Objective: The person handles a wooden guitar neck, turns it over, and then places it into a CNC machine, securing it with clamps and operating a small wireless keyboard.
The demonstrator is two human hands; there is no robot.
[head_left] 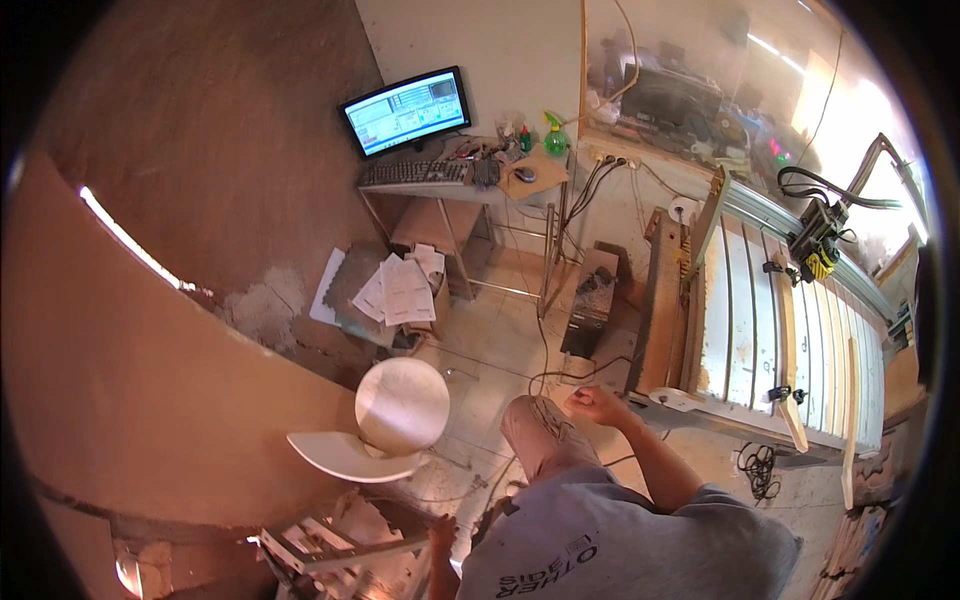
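My right hand is held out past my raised knee, its fingers curled in with nothing visible in them. It is nearest to the front corner of a CNC router table, apart from it. My left hand hangs low at my left side, in shadow beside a wooden frame; its fingers are too dark and small to make out. On the router bed lie a clamped wooden strip and a second loose strip. The router's spindle head stands over the far part of the bed.
A white swivel chair stands to my left. Ahead is a metal desk with a lit monitor, keyboard, mouse and green spray bottle. Papers lie left of it. Black cables run across the tiled floor.
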